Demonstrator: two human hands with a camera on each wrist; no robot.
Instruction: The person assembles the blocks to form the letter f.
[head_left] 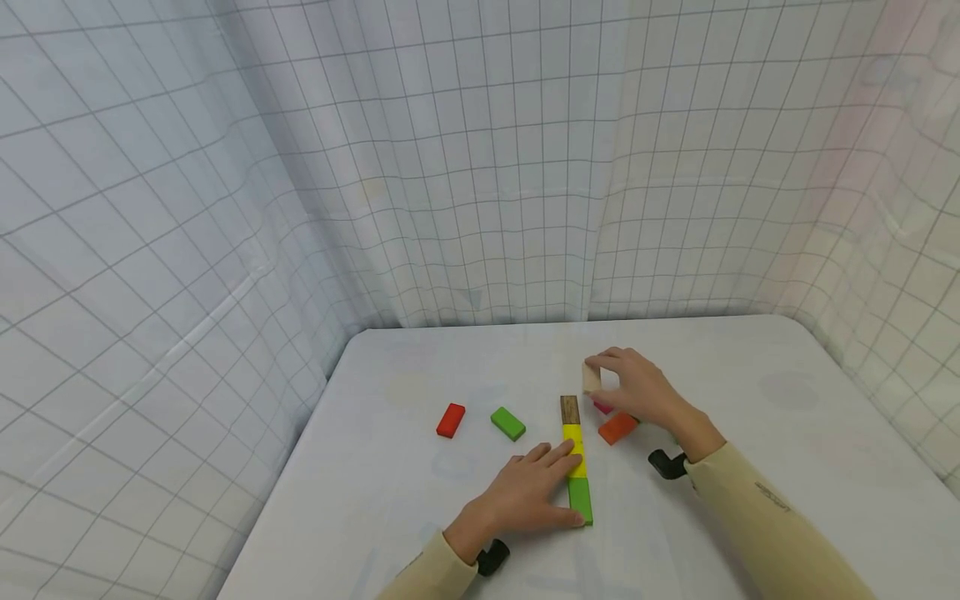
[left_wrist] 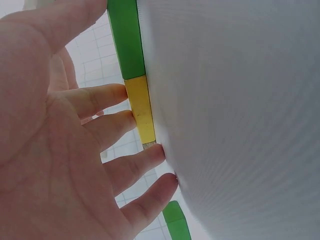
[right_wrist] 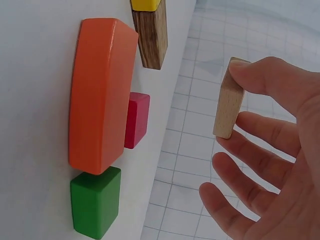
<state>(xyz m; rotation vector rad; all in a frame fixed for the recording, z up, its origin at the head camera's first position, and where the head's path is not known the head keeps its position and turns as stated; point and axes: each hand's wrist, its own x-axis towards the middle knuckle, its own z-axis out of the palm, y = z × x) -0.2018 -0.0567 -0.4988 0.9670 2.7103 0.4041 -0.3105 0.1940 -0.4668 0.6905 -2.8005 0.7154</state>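
My right hand (head_left: pixel 637 390) pinches a pale wooden block (right_wrist: pixel 230 102) between thumb and fingertips, above the table. Just left of it lies a straight row of blocks: a dark-grained wooden block (head_left: pixel 570 409) at the far end, a yellow part (head_left: pixel 573 433), and a green block (head_left: pixel 581 497) nearest me. My left hand (head_left: pixel 521 492) is spread along the left side of this row. Its fingertips touch the yellow part, and its thumb is at the green block. In the left wrist view, its fingers look extended.
Under the right hand lie an orange block (right_wrist: pixel 102 95), a pink-red block (right_wrist: pixel 137 120) and another green block (right_wrist: pixel 96 202). Left of the row are a red block (head_left: pixel 451 420) and a green one (head_left: pixel 508 423). Grid-patterned curtains (head_left: pixel 480 167) surround the white table (head_left: pixel 360 500).
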